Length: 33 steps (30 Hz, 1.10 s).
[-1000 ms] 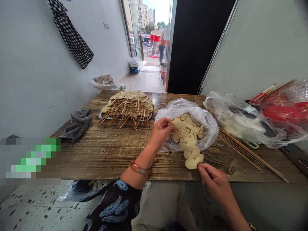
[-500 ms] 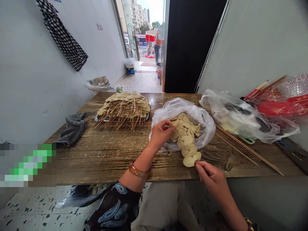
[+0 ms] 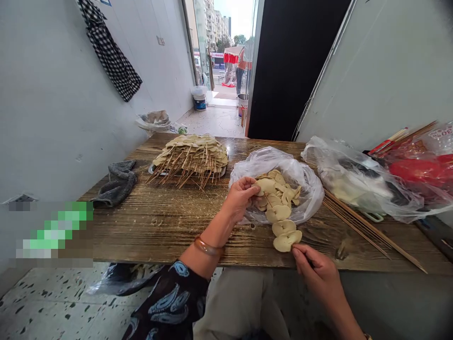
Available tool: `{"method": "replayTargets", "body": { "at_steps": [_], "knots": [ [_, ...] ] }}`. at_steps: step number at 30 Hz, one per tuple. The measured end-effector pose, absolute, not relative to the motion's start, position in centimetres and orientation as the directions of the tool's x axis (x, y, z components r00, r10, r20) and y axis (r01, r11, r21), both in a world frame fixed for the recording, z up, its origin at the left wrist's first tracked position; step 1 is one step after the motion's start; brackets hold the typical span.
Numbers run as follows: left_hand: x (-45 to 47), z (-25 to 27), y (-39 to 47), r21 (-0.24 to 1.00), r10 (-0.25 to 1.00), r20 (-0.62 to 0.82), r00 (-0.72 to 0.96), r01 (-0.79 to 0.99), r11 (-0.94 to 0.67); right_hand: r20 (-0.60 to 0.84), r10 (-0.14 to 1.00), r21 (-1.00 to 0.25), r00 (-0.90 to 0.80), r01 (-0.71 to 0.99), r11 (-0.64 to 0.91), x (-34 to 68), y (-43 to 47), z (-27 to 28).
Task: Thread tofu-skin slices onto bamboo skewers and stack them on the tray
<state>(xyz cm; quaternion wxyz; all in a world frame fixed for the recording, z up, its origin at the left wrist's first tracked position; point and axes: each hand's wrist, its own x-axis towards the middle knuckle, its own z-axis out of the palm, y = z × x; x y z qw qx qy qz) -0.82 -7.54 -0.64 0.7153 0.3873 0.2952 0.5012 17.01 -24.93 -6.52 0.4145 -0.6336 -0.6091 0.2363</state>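
Right of centre in the frame, I see the left hand pinching a slice and the right hand's grip clamped on the skewer's lower end; piercing squarely should prevent tearing.

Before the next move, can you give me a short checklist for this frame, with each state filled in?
1. Left hand has a slice: ok, pinched at its edge.
2. Right hand has the skewer: ok, pinched at the near end, beside the nearest threaded slice.
3. Skewer tip through the left hand's slice: cannot tell, too unclear there.
4. More slices within reach: ok, loose ones lie in the open plastic bag.
5. Spare skewers available: ok, on the table, right of the bag.
6. Gray cloth clear of the tray: ok, apart.
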Motion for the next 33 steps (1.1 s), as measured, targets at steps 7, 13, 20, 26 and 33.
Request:
{"method": "replayTargets", "body": {
  "at_steps": [7,13,20,26,33],
  "knots": [
    [-1.04,-0.65,-7.65,0.819,0.922,-0.044,0.385,-0.515,0.254,0.208,0.965,-0.810,0.162,0.581,0.077,17.05,-24.87,-7.16],
    [-0.94,-0.86,-7.74,0.803,0.920,-0.046,0.389,-0.534,0.266,0.188,0.973,-0.821,0.133,0.565,0.081,17.01,-24.86,-6.84],
    [-0.88,-0.92,-7.95,0.813,0.917,-0.054,0.395,-0.516,0.270,0.139,0.978,-0.844,0.153,0.536,0.036,16.96,-24.92,-6.86],
    [-0.51,-0.79,-8.24,0.868,0.944,-0.008,0.331,-0.466,0.170,0.115,0.979,-0.858,0.171,0.514,0.011,17.01,-24.82,-7.22],
    [-0.28,-1.16,-8.04,0.936,0.965,0.061,0.254,-0.350,0.033,0.100,0.977,-0.857,0.190,0.514,-0.012,16.90,-24.76,-6.96]
  ]
}}
